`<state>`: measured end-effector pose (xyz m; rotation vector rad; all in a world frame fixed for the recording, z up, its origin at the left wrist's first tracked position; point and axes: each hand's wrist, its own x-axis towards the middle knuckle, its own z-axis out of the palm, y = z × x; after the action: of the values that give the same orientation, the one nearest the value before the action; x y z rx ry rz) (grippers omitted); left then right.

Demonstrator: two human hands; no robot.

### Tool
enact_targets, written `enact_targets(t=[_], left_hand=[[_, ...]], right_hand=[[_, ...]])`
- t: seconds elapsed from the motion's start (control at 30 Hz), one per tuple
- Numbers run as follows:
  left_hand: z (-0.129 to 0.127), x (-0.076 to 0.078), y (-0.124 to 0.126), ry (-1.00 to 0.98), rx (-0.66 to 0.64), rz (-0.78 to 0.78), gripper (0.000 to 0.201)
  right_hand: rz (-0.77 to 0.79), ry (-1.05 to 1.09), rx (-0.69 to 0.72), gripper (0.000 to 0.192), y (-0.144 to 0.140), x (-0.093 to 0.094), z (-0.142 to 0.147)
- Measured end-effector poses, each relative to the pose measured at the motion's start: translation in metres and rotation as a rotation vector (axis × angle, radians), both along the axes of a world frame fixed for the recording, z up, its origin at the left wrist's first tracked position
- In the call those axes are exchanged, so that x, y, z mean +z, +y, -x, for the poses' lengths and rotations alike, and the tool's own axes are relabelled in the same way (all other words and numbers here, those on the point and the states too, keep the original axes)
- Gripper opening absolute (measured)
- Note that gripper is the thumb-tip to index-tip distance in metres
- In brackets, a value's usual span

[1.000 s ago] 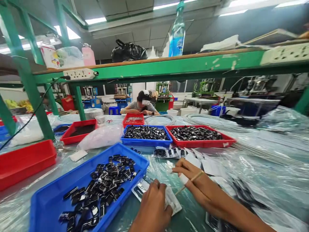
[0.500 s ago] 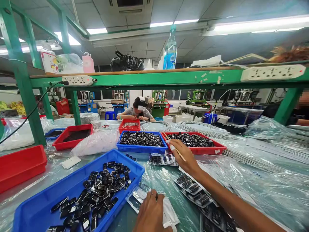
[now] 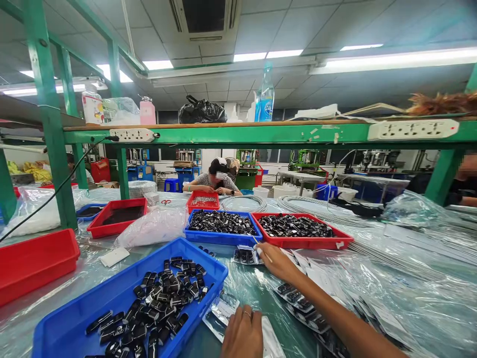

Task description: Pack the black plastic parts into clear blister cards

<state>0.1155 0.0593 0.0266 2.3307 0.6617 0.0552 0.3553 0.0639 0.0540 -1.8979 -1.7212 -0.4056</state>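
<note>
Left hand [image 3: 244, 333] is pressing flat on a clear packet [image 3: 223, 315] at lower centre, pinning it — right hand [image 3: 274, 258] is reaching mid-frame, fingers closing on a filled packet [image 3: 244, 256] on the bench [image 3: 410, 278].

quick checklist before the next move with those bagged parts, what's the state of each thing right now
1. Right hand reaches the small bagged parts in front of the far blue tray: ok, fingertips are at the packet.
2. Thin stick lies across the right hand's fingers: ok, though the grip itself is hard to see.
3. Left hand rests flat on a clear bag: ok.
4. Near blue tray has black parts in it: ok.
5. Whether the right hand has a firm pinch on the packet: cannot tell.
6. Row of filled packets under the right forearm: not ok, the arm crosses over them.
</note>
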Motion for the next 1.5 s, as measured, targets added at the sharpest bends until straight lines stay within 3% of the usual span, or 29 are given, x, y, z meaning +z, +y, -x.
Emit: enact_targets(t=[0.17,0.27,0.37,0.5,0.83,1.03,1.23,1.3,1.37,1.43,1.5], left_hand=[[-0.001,-0.002,-0.003,-0.049,0.033,-0.04,0.087],[-0.002,-0.005,-0.007,-0.061,0.02,-0.056,0.084],[-0.001,-0.008,-0.011,-0.094,0.018,-0.056,0.086],[0.002,-0.008,-0.012,-0.053,0.031,-0.056,0.087],[0.011,-0.001,-0.016,-0.134,0.069,-0.116,0.061],[0.009,-0.002,-0.014,-0.177,0.082,-0.099,0.054],[0.008,-0.006,-0.012,-0.194,0.095,-0.076,0.05],[0.008,-0.008,-0.011,-0.214,0.1,-0.066,0.05],[0.008,-0.009,-0.01,-0.231,0.101,-0.068,0.05],[0.008,-0.01,-0.01,-0.234,0.102,-0.065,0.052],[0.008,-0.011,-0.01,-0.23,0.112,-0.048,0.053]], right_hand=[[-0.011,0.125,0.078,0.045,-0.031,0.0,0.015],[-0.001,0.344,0.166,0.044,-0.068,0.006,0.035],[0.029,0.588,0.162,0.044,-0.098,0.011,0.052],[-0.007,0.813,0.193,0.046,-0.114,0.01,0.062],[-0.067,0.789,0.18,0.066,-0.114,0.017,0.089],[-0.102,0.826,0.138,0.062,-0.113,0.011,0.088],[-0.106,0.683,0.231,0.047,-0.101,0.008,0.098],[-0.142,0.783,0.284,0.039,-0.092,0.011,0.102],[-0.151,1.057,0.375,0.035,-0.082,0.013,0.105],[-0.146,1.314,0.447,0.037,-0.072,0.014,0.107],[-0.167,1.432,0.47,0.041,-0.064,0.013,0.11]])
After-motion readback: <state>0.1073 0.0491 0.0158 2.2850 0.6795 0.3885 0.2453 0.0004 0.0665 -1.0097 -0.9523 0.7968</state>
